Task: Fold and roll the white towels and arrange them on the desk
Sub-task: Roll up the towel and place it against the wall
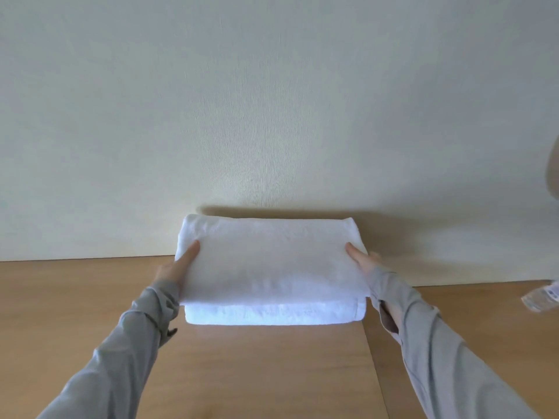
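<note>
To the left of the folded white towel, the left hand holds its short side. The thumb lies flat on top. The other fingers go under, so I cannot see them. The towel is over the back part of the brown desk, close to the wall. I cannot tell if its bottom touches the desk. A lower layer sticks out a bit at the near side. To the right of the towel, the right hand holds the other short side the same way. Far to the right of the towel lies a clear bottle.

I think the towel is being set down. Both hands should go down together, so the layers do not slip. Then the fingers should slide out gently.
</note>
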`<state>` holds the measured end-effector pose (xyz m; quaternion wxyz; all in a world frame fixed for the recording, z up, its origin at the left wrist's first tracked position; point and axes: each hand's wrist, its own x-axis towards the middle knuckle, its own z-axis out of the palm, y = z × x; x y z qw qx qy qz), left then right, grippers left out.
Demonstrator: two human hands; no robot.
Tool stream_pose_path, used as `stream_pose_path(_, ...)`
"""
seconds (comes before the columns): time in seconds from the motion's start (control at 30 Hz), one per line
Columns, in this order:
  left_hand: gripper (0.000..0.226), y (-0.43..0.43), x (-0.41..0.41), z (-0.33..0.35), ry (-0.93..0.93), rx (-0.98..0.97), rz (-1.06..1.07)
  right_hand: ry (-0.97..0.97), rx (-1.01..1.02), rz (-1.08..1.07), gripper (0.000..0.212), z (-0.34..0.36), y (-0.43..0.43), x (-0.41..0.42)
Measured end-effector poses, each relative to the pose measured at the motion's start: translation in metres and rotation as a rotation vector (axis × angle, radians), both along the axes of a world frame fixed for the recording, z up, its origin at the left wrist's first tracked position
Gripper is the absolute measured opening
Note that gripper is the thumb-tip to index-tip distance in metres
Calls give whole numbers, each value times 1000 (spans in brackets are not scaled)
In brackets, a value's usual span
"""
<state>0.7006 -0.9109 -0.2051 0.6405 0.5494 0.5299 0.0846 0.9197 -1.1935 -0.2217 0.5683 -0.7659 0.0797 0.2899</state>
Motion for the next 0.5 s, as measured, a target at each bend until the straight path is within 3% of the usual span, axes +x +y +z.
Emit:
stream_pose_path(0.1,82,-6,7,7,-27,151,-10,-116,68,-50,33,3,-11,0)
stream_pose_path(0.2,76,-11,16,8,-65,180,-35,-191,76,-87,24,6,-16,3)
stream_pose_path(0.5,52,1,15,-25,-4,92,35,-190,-88,-48,29,-11,-7,-8)
